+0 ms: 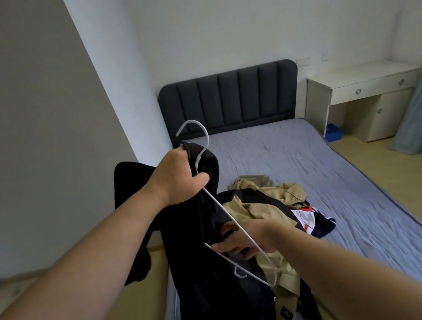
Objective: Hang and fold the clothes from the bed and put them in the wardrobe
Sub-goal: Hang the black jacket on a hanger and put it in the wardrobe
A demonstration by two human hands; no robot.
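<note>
Bedding in grey-blue covers the bed [338, 170] that spreads beyond and right of both sets of fingers, with a dark headboard [229, 99] far past them. Well right of the fingers stands a white desk [364, 98] beside a blue curtain [421, 107]. From the left fingers a black garment [200, 280] hangs down over the bed's near corner. Just beyond the right fingers a tan garment [261, 212] lies crumpled on the sheet, a striped piece [307, 217] touching its right side. A white wire hanger [224, 212] slants from one hand to the other. The left hand [177, 180] clenches the hanger's neck and the black collar together; the right hand [241, 241] pinches black fabric beside the hanger's lower arm
</note>
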